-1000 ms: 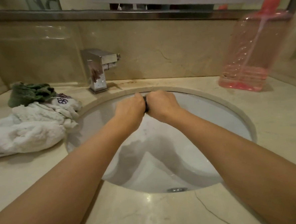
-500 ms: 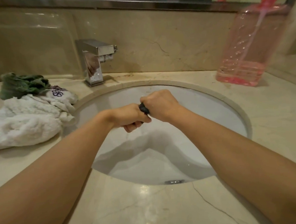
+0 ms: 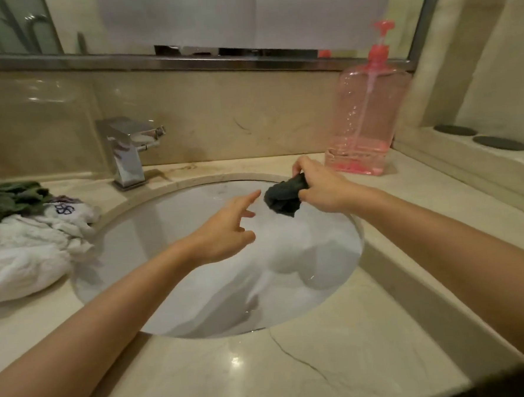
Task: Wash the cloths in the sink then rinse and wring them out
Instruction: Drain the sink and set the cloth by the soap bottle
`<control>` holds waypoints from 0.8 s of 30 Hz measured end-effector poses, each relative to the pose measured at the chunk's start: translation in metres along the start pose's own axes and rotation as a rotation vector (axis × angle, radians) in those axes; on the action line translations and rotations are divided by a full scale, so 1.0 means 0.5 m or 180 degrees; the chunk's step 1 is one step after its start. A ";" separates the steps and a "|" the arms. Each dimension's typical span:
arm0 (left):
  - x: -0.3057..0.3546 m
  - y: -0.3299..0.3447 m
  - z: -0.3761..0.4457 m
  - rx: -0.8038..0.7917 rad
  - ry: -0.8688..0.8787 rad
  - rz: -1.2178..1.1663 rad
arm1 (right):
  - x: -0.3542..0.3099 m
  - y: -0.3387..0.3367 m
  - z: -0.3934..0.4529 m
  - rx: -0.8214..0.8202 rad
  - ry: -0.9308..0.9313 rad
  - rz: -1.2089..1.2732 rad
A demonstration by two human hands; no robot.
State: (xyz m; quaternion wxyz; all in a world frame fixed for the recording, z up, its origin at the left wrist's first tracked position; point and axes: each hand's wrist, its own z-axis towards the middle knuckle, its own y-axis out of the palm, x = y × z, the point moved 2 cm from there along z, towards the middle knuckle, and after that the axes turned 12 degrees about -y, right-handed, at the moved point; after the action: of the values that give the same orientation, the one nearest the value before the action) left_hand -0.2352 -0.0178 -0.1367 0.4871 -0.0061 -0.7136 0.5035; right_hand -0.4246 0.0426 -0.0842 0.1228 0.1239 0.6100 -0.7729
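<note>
Head view: over the sink (image 3: 150,205), the right hand (image 3: 321,188) grips one bunched dark cloth (image 3: 283,197) above the far right of the basin. The left hand (image 3: 226,231), fingers spread, holds nothing. Left of the sink lie perhaps three cloths: one green cloth (image 3: 9,198), two white cloths (image 3: 22,259). One pink pump bottle (image 3: 369,115) stands behind-right.

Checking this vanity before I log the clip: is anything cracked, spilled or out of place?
A dark hairline crack runs across the marble counter in front of the sink. Brownish staining sits behind the faucet. Nothing looks spilled.
</note>
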 end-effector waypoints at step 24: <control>0.133 -0.011 -0.092 -0.0580 -0.0008 0.2614 | -0.094 0.007 -0.076 0.0107 -0.0177 -0.0650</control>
State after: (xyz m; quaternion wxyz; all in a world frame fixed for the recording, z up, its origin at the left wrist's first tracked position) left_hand -0.2350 0.0455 -0.0859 0.2425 -0.3325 -0.6941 0.5906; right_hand -0.3778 0.0807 -0.0798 0.0581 0.0416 0.6028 -0.7947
